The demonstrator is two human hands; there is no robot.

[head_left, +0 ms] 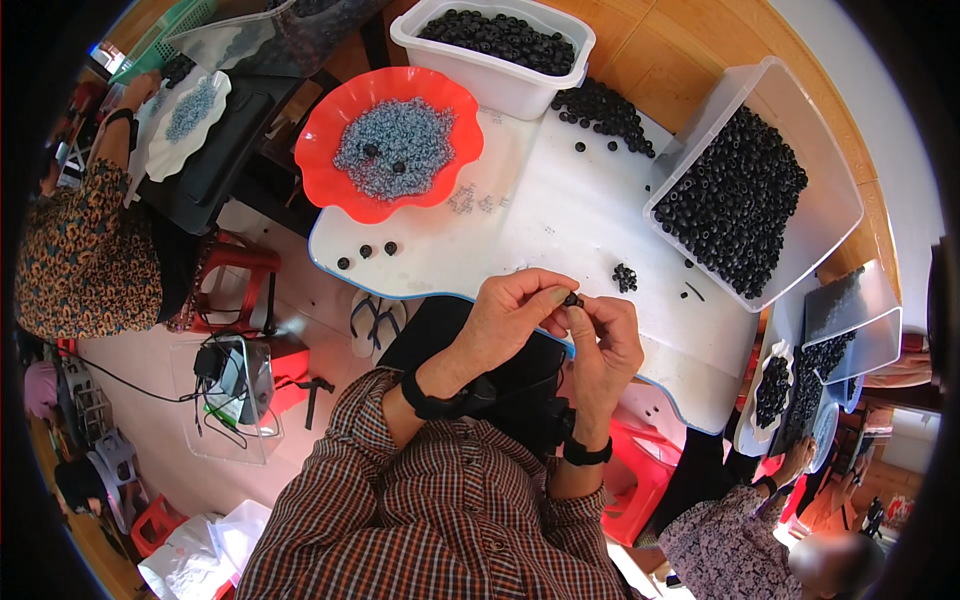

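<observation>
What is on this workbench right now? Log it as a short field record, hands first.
left hand: pinching a small black ring together with the right
right hand: fingertips on the same ring
work surface: white table
red bowl: pale grey rings, a few black
clear tub: tilted, full of black rings
white bin: black rings
loose rings: small cluster near the hands
others: co-workers at left and lower right

My white table point(560, 215) stands on a pale floor point(160, 430) beside wooden boards point(680, 50) and a white wall point(880, 110). Red plastic stools point(235, 270) sit around me, and a cable point(130, 385) trails across the floor under bright, even light.
</observation>
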